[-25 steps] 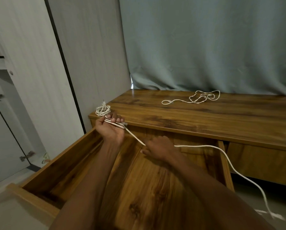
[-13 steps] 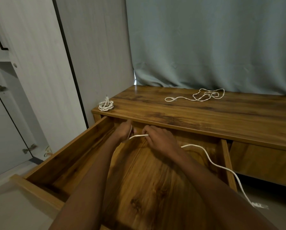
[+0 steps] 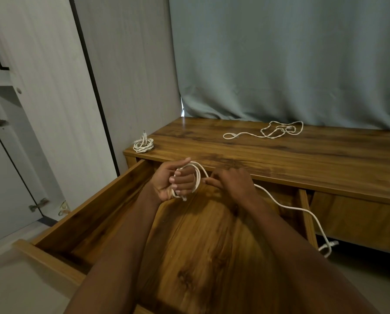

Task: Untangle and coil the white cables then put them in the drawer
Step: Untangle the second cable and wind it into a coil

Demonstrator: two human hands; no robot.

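Head view, mid-task. Left hand (image 3: 174,182) at frame centre has its fingers curled round a few loops of white cable (image 3: 287,206). Right hand (image 3: 231,183) just beside it pinches the strand, probably feeding the next loop; its fingertips are hard to see. The cable's tail runs right, over the drawer (image 3: 94,207) wall, to the floor at lower right. One coiled cable (image 3: 143,145) sits on the desk top (image 3: 280,159) at its left corner, not yet in the open drawer. Tangled cable (image 3: 273,131) at upper right lies untouched. Roughly a third done.
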